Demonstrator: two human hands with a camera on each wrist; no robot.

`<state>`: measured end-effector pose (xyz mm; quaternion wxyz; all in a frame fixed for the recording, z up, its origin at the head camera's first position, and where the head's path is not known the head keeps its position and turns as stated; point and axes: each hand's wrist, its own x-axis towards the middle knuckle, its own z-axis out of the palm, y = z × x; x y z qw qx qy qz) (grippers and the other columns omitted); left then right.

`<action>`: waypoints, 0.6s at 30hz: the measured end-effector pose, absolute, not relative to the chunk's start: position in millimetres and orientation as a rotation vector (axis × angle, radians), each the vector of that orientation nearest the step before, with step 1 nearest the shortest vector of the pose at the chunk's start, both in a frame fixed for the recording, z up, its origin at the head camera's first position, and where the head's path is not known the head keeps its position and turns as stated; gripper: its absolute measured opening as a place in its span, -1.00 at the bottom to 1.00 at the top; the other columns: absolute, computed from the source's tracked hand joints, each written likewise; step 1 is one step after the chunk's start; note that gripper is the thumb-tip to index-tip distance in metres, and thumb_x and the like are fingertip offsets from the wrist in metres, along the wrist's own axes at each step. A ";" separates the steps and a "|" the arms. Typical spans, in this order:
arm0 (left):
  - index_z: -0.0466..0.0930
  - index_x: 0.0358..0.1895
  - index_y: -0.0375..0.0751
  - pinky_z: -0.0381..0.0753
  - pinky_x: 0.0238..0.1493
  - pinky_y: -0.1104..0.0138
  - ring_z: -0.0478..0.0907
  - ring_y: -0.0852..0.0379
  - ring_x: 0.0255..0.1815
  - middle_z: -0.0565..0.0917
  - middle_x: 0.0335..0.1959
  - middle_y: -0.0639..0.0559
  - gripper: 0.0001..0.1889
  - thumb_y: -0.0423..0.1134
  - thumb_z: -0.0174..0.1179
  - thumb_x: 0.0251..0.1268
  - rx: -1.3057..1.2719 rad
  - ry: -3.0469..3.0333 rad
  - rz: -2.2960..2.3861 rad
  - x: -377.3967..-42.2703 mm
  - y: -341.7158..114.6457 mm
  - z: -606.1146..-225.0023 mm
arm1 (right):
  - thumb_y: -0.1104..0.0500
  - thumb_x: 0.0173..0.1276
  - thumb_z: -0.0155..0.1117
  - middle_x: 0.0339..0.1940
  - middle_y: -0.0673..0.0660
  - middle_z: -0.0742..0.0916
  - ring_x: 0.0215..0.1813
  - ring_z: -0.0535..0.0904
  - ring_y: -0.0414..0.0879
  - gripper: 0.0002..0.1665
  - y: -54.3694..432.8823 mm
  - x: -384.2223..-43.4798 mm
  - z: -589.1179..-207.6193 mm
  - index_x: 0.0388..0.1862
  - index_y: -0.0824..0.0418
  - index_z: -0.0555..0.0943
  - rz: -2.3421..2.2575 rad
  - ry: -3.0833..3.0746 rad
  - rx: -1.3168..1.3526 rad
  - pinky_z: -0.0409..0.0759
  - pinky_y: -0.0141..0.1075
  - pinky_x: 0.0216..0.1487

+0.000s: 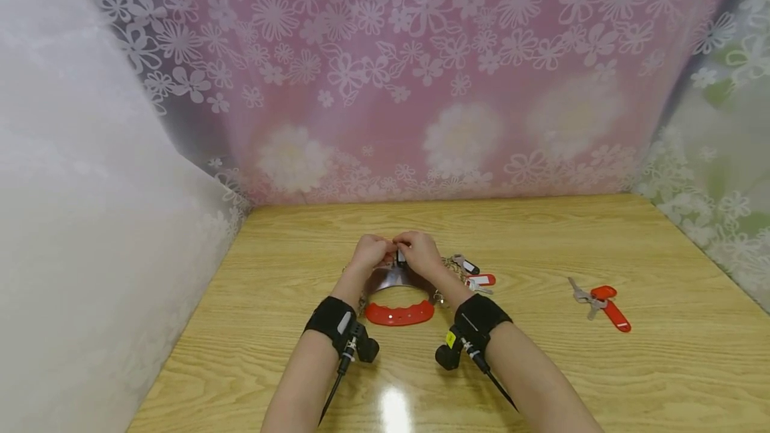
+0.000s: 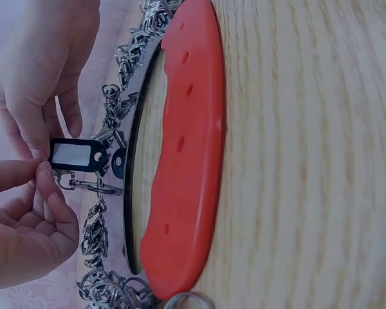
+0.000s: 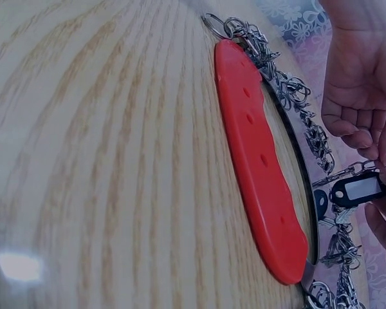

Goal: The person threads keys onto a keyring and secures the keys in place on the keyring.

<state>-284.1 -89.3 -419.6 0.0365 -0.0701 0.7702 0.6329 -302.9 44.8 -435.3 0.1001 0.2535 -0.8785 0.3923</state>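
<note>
A curved metal key holder with a red finger-grooved handle lies on the wooden table, and metal clips and rings hang along its outer edge. Over its far edge my left hand pinches a small metal snap clip, whose far end the fingertips partly hide. Close against it, my right hand pinches the end of a black key tag with a white label. The two hands' fingertips meet or nearly meet. A second black piece shows beside the metal plate.
Right of the holder lie keys with a black tag and a red tag. Farther right on the table are keys with red tags. Flowered cloth stands behind. Each wrist wears a strapped camera with a cable.
</note>
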 end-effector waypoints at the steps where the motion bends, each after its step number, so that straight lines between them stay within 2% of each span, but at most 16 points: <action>1: 0.60 -0.46 -0.51 0.43 -0.54 0.33 0.39 0.15 -0.68 0.46 -0.71 -0.03 -0.84 -0.42 0.13 0.15 -0.216 2.360 1.949 -283.9 -89.5 -419.8 | 0.35 0.30 0.16 -0.20 0.21 0.71 -0.12 0.62 0.07 -0.80 44.8 -302.2 -435.0 -0.16 0.33 0.68 1.159 -2.601 0.747 0.55 -0.12 -0.15; 8: 0.57 -0.50 -0.51 0.36 -0.57 0.37 0.33 0.18 -0.71 0.43 -0.72 -0.02 -0.85 -0.43 0.13 0.13 -0.238 2.312 1.997 -284.3 -88.6 -420.5 | 0.34 0.29 0.17 -0.20 0.20 0.71 -0.12 0.62 0.07 -0.81 44.7 -299.9 -434.2 -0.18 0.31 0.69 1.110 -2.587 0.746 0.54 -0.11 -0.13; 13: 0.61 -0.49 -0.45 0.41 -0.59 0.39 0.39 0.20 -0.70 0.48 -0.72 0.00 -0.90 -0.44 0.17 0.07 -0.270 2.200 2.064 -287.6 -89.7 -422.9 | 0.35 0.27 0.18 -0.21 0.18 0.71 -0.10 0.62 0.06 -0.82 45.8 -300.5 -434.8 -0.21 0.30 0.70 1.069 -2.571 0.775 0.53 -0.12 -0.09; 18: 0.63 -0.41 -0.43 0.41 -0.56 0.38 0.42 0.21 -0.68 0.50 -0.69 0.02 -0.89 -0.40 0.18 0.12 -0.304 2.157 2.074 -288.6 -90.2 -422.4 | 0.33 0.29 0.17 -0.20 0.18 0.70 -0.09 0.60 0.05 -0.82 47.0 -301.9 -434.0 -0.20 0.28 0.69 1.056 -2.577 0.783 0.52 -0.11 -0.08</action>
